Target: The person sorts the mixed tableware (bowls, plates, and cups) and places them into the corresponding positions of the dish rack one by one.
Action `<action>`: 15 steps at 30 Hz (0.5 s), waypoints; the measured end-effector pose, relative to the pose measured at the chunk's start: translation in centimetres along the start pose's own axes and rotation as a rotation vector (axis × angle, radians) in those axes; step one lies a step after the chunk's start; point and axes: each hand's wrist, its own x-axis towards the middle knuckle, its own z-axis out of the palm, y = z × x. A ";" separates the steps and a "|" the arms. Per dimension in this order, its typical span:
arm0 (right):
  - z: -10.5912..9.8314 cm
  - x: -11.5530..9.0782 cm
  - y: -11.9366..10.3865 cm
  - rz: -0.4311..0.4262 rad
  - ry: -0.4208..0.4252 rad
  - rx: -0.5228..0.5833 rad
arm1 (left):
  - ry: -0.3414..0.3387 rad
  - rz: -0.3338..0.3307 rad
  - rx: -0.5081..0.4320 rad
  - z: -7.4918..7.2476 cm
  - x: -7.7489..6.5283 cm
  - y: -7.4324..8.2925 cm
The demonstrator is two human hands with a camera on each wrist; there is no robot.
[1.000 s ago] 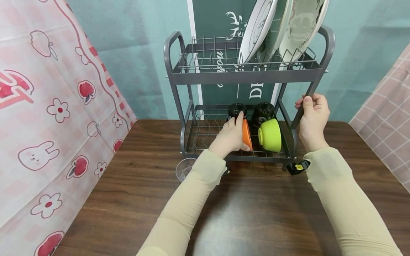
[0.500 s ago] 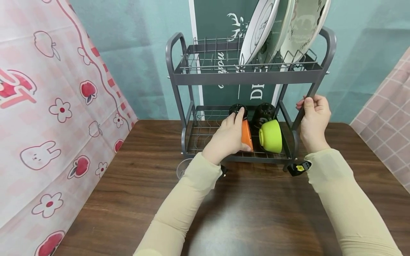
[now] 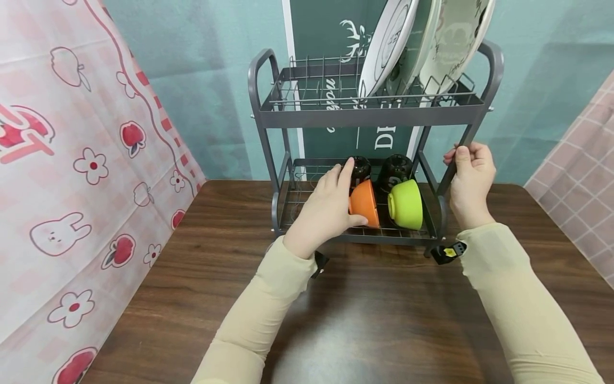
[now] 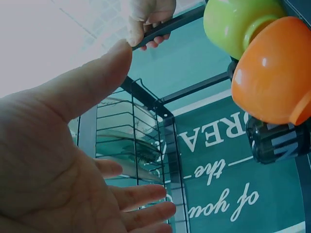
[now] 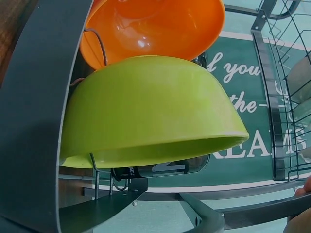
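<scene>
On the lower tier of a grey dish rack [image 3: 371, 117], an orange bowl [image 3: 363, 202] stands on its side. A lime-green bowl [image 3: 406, 204] stands on its side just to the right. My left hand [image 3: 323, 210] is at the left of the orange bowl, thumb and fingers spread; the left wrist view shows an apparent gap between its palm [image 4: 53, 160] and the orange bowl [image 4: 274, 73]. With curled fingers, my right hand [image 3: 470, 178] grips the rack's right front post. Seen from the right wrist, the green bowl [image 5: 150, 111] hides part of the orange one [image 5: 155, 34].
Two dark glasses [image 3: 396, 170] stand behind the bowls. Several plates [image 3: 388, 48] lean in the upper tier's wire slots. The rack stands on a brown wooden table [image 3: 384, 320], with a teal cloth [image 3: 206, 106] behind it. A patterned pink cloth [image 3: 96, 213] hangs at the left.
My left hand has drawn back to the left from the orange bowl, its fingers straightening, so more of the bowl shows. The right hand keeps its grip on the post.
</scene>
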 end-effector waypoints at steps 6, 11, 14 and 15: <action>0.1 -0.2 0.1 0.005 0.000 -0.007 | 0.067 -0.039 -0.048 -0.2 -1.5 -1.5; 0.0 -0.1 0.0 0.014 -0.002 0.002 | 0.123 -0.076 -0.095 -0.5 -3.1 -3.1; 0.0 0.0 -0.1 0.011 -0.007 0.007 | 0.150 -0.094 -0.116 -0.6 -4.1 -4.2; 0.0 0.0 -0.1 0.013 -0.010 0.004 | 0.152 -0.101 -0.120 -0.6 -4.5 -4.6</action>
